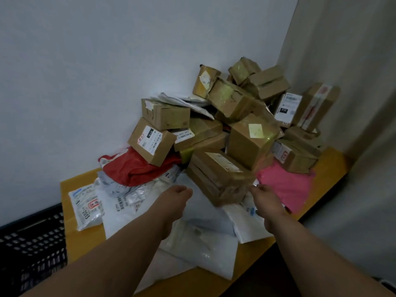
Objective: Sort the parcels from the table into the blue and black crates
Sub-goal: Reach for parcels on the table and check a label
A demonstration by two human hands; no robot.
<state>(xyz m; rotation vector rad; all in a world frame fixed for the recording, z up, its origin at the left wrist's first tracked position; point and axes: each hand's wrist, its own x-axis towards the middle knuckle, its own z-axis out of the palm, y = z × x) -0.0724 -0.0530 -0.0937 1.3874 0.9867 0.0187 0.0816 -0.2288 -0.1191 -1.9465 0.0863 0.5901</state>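
On the yellow counter against the white wall, cardboard and bagged parcels lie heaped. In front of the heap, both hands reach for a brown box: the left hand loosely curled just beside it, the right hand at its near corner, grip unclear. A black crate sits left of the counter.

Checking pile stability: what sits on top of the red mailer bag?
A labelled cardboard box rests on the red mailer bag's rear part. How far the bag extends beneath the pile is hidden.
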